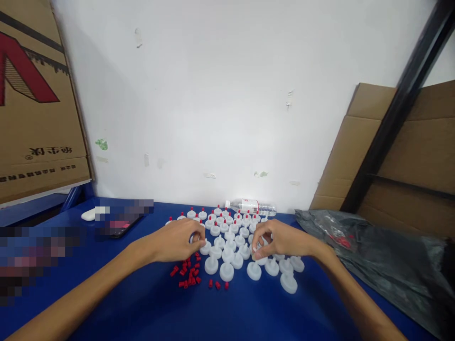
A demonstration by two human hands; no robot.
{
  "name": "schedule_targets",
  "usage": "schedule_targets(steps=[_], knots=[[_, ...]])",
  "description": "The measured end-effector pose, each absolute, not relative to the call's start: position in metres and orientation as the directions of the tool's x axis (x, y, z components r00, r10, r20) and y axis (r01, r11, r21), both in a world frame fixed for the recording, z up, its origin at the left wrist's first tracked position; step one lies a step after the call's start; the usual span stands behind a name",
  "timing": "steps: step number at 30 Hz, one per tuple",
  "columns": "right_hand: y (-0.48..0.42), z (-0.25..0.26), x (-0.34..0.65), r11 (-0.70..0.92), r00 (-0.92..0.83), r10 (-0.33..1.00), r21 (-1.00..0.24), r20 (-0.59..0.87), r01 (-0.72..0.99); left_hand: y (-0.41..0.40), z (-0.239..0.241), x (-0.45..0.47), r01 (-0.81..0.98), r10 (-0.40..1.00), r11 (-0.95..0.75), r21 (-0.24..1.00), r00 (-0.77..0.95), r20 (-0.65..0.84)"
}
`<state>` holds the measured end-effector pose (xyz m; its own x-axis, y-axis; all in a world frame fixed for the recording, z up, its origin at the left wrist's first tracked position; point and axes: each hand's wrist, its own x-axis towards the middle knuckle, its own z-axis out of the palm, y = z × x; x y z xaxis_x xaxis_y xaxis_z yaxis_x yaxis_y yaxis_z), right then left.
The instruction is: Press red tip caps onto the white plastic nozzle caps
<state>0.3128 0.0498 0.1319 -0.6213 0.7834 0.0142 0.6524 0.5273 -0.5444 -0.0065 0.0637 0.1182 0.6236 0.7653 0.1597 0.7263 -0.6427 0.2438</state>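
Observation:
Many white plastic nozzle caps [226, 271] stand on the blue table, most with the spout upward. Those in the back rows carry small red tips [218, 207]; the front ones are bare. My left hand [181, 239] is closed in a pinch, thumb and forefinger together over the left side of the group; what they hold, if anything, is hidden. Loose red tips [192, 274] lie in a heap below it. My right hand [275, 238] is curled with thumb and fingers closed around a white nozzle cap [262, 260], partly covered by the fingers.
A clear bottle [250, 206] lies against the white wall behind the caps. At left are a phone [124, 227] and a white object [88, 214]. A dark plastic bag [384, 265] covers the right side, with cardboard [350, 142] behind. A printed carton [42, 118] stands at left.

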Motion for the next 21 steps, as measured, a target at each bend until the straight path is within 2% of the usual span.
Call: schedule_targets(steps=[3, 5, 10, 13, 15, 21], knots=[[0.051, 0.131, 0.317, 0.500, -0.648, 0.759, -0.582, -0.063, 0.642, 0.068, 0.119, -0.006, 0.753, 0.789, -0.613, 0.240, 0.564, 0.246], [0.050, 0.131, 0.318, 0.503, -0.649, 0.759, -0.578, -0.060, 0.642, 0.071, 0.119, -0.007, 0.775, 0.800, -0.588, 0.233, 0.515, 0.306], [0.055, 0.134, 0.316, 0.531, -0.570, 0.817, -0.498, 0.086, 0.686, 0.084, 0.112, -0.011, 0.769, 0.781, -0.598, 0.226, 0.496, 0.380], [0.069, 0.131, 0.310, 0.518, -0.479, 0.854, -0.426, 0.204, 0.742, 0.097, 0.108, -0.002, 0.718, 0.747, -0.654, 0.237, 0.566, 0.348], [0.082, 0.127, 0.304, 0.503, -0.449, 0.865, -0.384, 0.226, 0.775, 0.107, 0.106, 0.008, 0.683, 0.726, -0.686, 0.251, 0.620, 0.296], [0.123, 0.111, 0.280, 0.500, -0.492, 0.864, -0.290, 0.106, 0.816, 0.138, 0.098, 0.027, 0.648, 0.697, -0.715, 0.262, 0.689, 0.199]])
